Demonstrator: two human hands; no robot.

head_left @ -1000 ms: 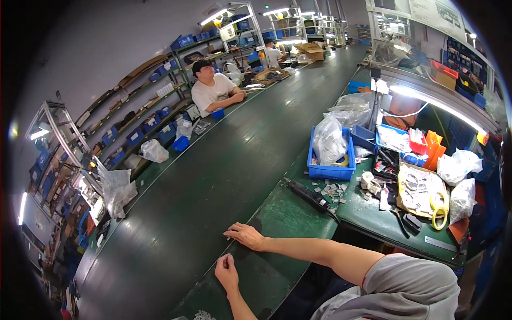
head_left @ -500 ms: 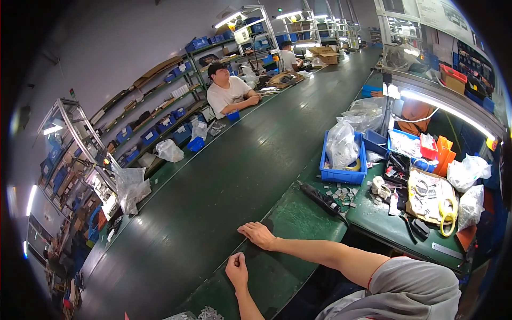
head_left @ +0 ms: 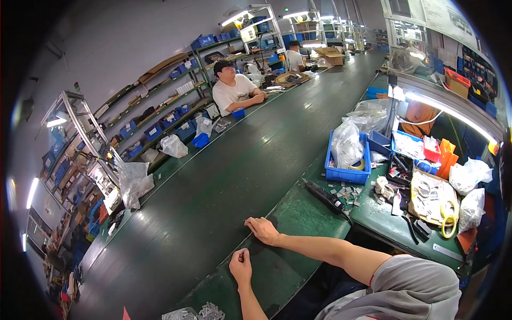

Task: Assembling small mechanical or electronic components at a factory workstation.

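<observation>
My left hand [head_left: 241,266] is curled closed, thumb against the fingers, above the green bench surface [head_left: 282,261] beside the conveyor belt's edge. What it may hold is hidden. My right hand [head_left: 262,231] is a little farther away, over the near edge of the dark conveyor belt [head_left: 213,197]. Its fingers bend together, and a tiny dark spot shows at the tips, too small to name. A black corded power tool [head_left: 325,197] lies beyond my right hand, next to scattered small metal pieces [head_left: 349,194].
A blue bin [head_left: 348,174] holds a plastic bag and tape. Pliers [head_left: 409,229], a yellow tape roll [head_left: 449,218] and a ruler [head_left: 447,252] lie on the right bench. Bagged metal parts [head_left: 210,311] sit at the lower edge. A person [head_left: 233,93] sits across the belt.
The whole view has shifted slightly, so the scene appears a little to the right. My right fingers look more bent together than before. My left hand remains curled.
</observation>
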